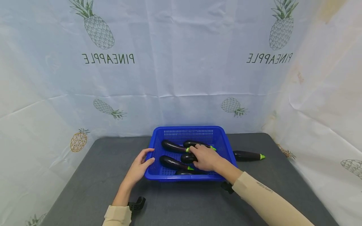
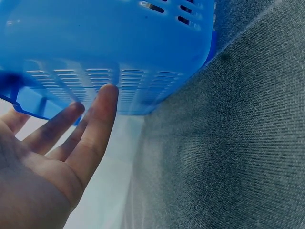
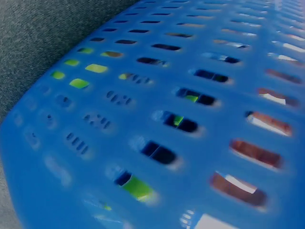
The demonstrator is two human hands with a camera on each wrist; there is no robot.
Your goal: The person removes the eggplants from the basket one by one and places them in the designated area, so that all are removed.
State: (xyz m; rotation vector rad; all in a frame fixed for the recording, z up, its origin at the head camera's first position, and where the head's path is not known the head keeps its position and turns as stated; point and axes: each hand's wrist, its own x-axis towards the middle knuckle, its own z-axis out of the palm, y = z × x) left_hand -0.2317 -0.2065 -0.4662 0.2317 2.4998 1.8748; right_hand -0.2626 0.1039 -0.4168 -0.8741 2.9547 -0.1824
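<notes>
A blue plastic basket point(image 1: 192, 177) with slotted walls holds several dark eggplants with green stem ends. Over its middle, my right hand point(image 1: 207, 158) grips one eggplant point(image 1: 186, 158), covering its stem end. Near those fingers lie two more, an upper-left eggplant point(image 1: 173, 146) and a back eggplant point(image 1: 196, 143). Closer to the front are a lower-left eggplant point(image 1: 173, 162) and one along the front wall. My left hand point(image 1: 137, 168) is at the basket's left rim, its fingers loosely extended along the outer wall point(image 2: 95, 71). Only basket slots show in the right wrist view, that hand being hidden.
Another eggplant point(image 1: 248, 155) lies on the dark grey table point(image 1: 181, 204), just right of the basket. Pale pineapple-print cloth point(image 1: 186, 78) hangs behind the table and along both sides. A black strap device point(image 1: 137, 204) sits at the left wrist.
</notes>
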